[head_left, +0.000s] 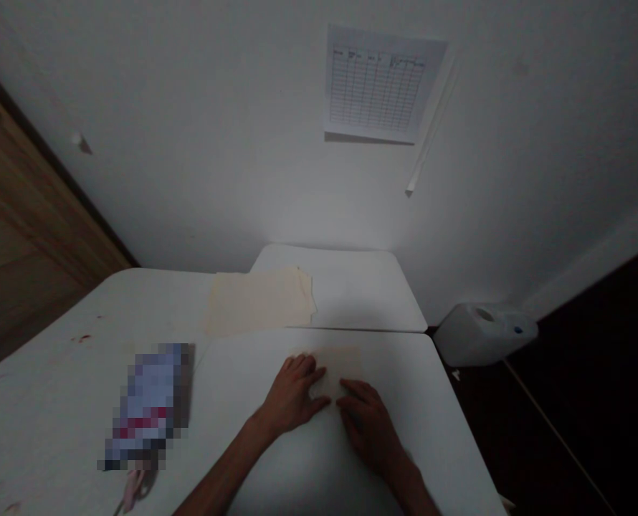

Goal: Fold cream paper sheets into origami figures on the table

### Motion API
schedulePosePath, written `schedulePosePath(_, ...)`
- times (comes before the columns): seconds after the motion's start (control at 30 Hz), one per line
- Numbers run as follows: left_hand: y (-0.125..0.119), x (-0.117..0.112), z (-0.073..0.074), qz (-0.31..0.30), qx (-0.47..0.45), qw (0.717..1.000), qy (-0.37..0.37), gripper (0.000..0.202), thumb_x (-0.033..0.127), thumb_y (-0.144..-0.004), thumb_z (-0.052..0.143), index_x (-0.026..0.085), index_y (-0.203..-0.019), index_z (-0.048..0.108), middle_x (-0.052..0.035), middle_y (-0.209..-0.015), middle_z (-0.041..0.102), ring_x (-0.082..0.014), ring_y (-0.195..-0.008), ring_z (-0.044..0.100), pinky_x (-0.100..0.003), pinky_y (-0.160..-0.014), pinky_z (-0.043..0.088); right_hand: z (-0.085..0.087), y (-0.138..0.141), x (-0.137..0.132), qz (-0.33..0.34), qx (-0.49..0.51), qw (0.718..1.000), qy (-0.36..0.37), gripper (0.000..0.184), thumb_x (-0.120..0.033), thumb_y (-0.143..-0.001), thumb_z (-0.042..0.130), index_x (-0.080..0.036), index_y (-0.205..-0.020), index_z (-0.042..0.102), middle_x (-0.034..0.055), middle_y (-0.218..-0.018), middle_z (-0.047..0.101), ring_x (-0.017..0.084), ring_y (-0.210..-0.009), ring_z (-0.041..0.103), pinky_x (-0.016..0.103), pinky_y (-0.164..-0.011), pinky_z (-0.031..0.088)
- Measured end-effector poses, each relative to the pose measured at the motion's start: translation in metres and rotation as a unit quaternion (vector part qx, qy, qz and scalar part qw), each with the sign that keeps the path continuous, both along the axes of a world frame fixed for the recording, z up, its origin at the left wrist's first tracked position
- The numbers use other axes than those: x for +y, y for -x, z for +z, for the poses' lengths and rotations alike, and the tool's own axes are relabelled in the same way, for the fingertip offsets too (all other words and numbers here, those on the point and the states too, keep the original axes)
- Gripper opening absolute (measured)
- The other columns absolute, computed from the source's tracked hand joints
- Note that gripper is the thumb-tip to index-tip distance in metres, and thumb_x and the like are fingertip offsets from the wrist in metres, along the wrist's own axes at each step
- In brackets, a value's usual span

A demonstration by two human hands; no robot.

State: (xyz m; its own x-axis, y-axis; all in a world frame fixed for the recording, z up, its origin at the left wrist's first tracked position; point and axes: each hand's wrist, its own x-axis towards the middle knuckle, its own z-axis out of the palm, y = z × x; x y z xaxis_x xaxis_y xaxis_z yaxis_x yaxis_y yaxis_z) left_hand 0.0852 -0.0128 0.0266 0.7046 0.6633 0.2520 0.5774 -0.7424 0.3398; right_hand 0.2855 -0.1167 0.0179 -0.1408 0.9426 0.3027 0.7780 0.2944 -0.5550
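Observation:
A small cream folded paper point(340, 362) lies flat on the white table point(431, 430) in front of me. My left hand point(292, 394) rests on its left part with the fingers stretched flat and slightly apart. My right hand point(370, 423) lies palm down on its near right edge, fingers extended and pressing on the sheet. Neither hand grips anything.
A stack of cream sheets point(259, 299) lies farther back on the left. A blurred-out card-like object point(147, 405) lies at the left, with pink-handled scissors point(133, 491) by its near end. A white plastic container point(483, 333) stands on the floor right of the table. A printed chart point(375, 86) hangs on the wall.

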Motion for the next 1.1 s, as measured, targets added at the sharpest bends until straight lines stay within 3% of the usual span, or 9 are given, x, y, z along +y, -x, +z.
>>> schedulePosePath(0.5,0.000,-0.008,-0.003,0.028,-0.005,0.999,0.017,0.081,0.060,-0.059,0.079,0.027,-0.129,0.054,-0.0099,-0.121,0.054,-0.0341,-0.117,0.044,-0.048,-0.100,0.032,0.000,-0.001,0.002,0.000,0.042,0.999,-0.008,0.025,-0.008,-0.082,0.051,-0.021,-0.099,0.065,0.0102,-0.124,0.061,0.023,-0.119,0.053,0.045,-0.102,0.044)
schedulePosePath(0.6,0.002,-0.008,0.002,0.016,0.007,1.000,0.015,0.066,0.056,-0.073,0.071,0.027,-0.130,0.053,-0.0101,-0.123,0.053,-0.0324,-0.118,0.044,-0.047,-0.100,0.032,0.000,0.000,0.003,-0.003,0.038,0.999,-0.010,0.025,-0.008,-0.083,0.051,-0.021,-0.100,0.065,0.0096,-0.124,0.061,0.022,-0.119,0.052,0.043,-0.102,0.043)
schedulePosePath(0.73,0.003,-0.007,0.006,0.012,0.016,1.000,0.013,0.041,0.039,-0.090,0.055,0.026,-0.129,0.055,-0.0102,-0.123,0.054,-0.0292,-0.117,0.044,-0.046,-0.099,0.033,0.003,0.003,0.004,-0.006,0.022,1.000,-0.015,0.020,-0.010,-0.085,0.054,-0.021,-0.097,0.066,0.0091,-0.120,0.062,0.022,-0.115,0.053,0.040,-0.101,0.044)
schedulePosePath(0.93,0.001,-0.007,0.000,0.020,0.002,1.000,0.007,0.045,0.034,-0.085,0.063,0.025,-0.128,0.055,-0.0102,-0.121,0.054,-0.0300,-0.118,0.044,-0.046,-0.100,0.033,0.015,0.009,0.014,-0.011,-0.021,1.000,-0.015,0.013,-0.014,-0.087,0.057,-0.022,-0.092,0.066,0.0055,-0.108,0.064,0.020,-0.105,0.056,0.037,-0.097,0.043)
schedulePosePath(1.1,0.003,-0.007,-0.001,0.030,-0.047,0.998,0.018,0.034,0.034,-0.082,0.067,0.023,-0.113,0.059,-0.0086,-0.115,0.056,-0.0281,-0.111,0.049,-0.043,-0.095,0.038,0.020,0.008,0.033,0.013,-0.059,0.998,0.021,0.019,-0.022,-0.087,0.062,-0.024,-0.106,0.067,0.0054,-0.108,0.062,0.020,-0.102,0.055,0.034,-0.093,0.044)
